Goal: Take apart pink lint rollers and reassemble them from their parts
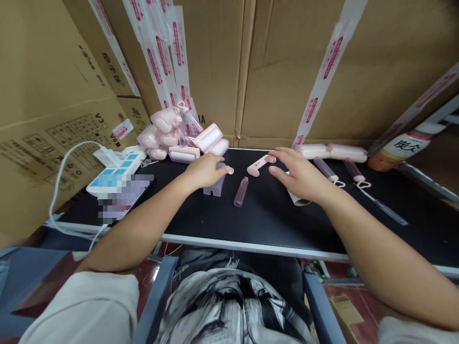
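My left hand (205, 172) is wrapped over a translucent purple case (214, 185), its thumb lying across it. A small round pink piece (230, 170) sits by the thumb tip. My right hand (301, 174) has thumb and fingers spread, with the fingertips at one end of a pink bracket-shaped part (258, 166); whether they touch it I cannot tell. Partly hidden beneath this palm is a whitish hollow part (299, 199). Between my hands, a small clear pink bottle (241, 192) lies on the black table (204, 222).
Pink-and-white parts (167, 119) are piled at the back left. Toward the right lie two pink cases (330, 151), tubes with heart-shaped loops (324, 171), a screwdriver (385, 205) and a drink bottle (401, 148). A power strip (116, 172) and phone (132, 193) occupy the left; cardboard (272, 71) stands behind.
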`<state>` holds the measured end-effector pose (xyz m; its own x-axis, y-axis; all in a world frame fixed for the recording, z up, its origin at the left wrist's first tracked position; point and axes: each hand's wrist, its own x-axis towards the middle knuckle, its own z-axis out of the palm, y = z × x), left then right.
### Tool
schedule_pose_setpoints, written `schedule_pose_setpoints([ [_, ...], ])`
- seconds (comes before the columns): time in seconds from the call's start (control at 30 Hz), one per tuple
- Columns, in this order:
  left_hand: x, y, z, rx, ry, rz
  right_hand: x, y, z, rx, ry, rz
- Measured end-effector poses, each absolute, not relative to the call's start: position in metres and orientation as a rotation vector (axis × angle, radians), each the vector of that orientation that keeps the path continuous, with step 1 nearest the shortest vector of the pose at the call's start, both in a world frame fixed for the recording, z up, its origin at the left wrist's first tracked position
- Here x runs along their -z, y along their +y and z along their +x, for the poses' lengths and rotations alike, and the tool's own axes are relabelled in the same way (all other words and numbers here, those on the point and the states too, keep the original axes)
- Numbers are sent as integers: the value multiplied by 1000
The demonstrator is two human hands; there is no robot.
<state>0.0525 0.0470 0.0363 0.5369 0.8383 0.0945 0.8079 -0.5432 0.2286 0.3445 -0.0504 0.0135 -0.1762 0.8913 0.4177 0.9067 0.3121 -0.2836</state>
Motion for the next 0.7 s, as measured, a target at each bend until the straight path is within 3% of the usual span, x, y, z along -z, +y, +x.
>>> schedule_pose_setpoints([
  [0.23,-29,42,56,-298,1380,2667,2,-44,339,-198,-2194,-2006],
  [0.5,-30,21,64,-496,1146,2883,-23,-45,365,-4,-1950,-1985],
  [0.7,-23,-1,75,-78,598,3155,-33,-41,388,-130,-1814,-2211],
])
